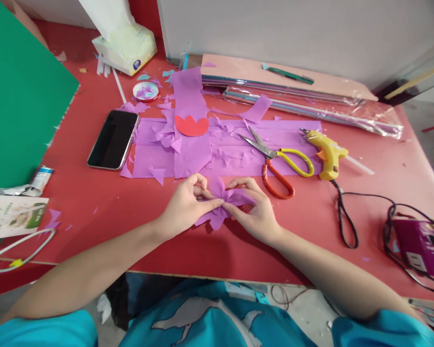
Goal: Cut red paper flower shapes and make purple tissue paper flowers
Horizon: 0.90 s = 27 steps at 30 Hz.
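Over the front part of the red table, a purple paper flower (217, 222) with several petals is held between my two hands. My left hand (183, 205) pinches it from the left, thumb tip near its middle. From the other side my right hand (256, 212) grips a petal, its thumb meeting the left one at the centre. Just behind lie purple paper sheets (152, 161) covered with small scraps, and a red scalloped paper piece (191, 126) rests on a purple strip. Scissors (275, 155) with one yellow and one red handle lie spread to the right.
A yellow glue gun (329, 152) with a black cord lies right, near a purple box (419, 246). A phone (114, 140) is at left, a tape roll (145, 90) and tissue pack (130, 48) behind. A green board (21, 96) juts in; a cutter (289, 74) tops wrapped sheets.
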### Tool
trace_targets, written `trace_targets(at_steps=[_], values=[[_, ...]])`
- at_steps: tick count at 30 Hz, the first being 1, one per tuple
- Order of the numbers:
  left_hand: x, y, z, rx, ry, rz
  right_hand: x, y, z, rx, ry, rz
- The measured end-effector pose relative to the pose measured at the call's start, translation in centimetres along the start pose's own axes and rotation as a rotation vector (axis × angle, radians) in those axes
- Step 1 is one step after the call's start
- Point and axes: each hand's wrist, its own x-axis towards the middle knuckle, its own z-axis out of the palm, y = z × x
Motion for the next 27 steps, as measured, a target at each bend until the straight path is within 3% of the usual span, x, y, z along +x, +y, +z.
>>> trace_targets(at_steps=[6,11,17,27], values=[[0.2,-0.4,0.1,-0.050,0.017,-0.006,-0.1,0.4,0.2,0.015,-0.035,0.012],[0.9,-1.0,0.0,-0.246,0.123,0.027,-0.4,0.9,0.2,-0.038,0.178,-0.077],[0.8,-1.3,0.3,-0.351,0.094,0.077,-0.3,0.2,0.3,-0.170,-0.006,-0.016],[0.7,-1.0,0.6,-0.438,0.095,0.006,-0.3,-0.2,0.6,-0.152,-0.106,-0.042]])
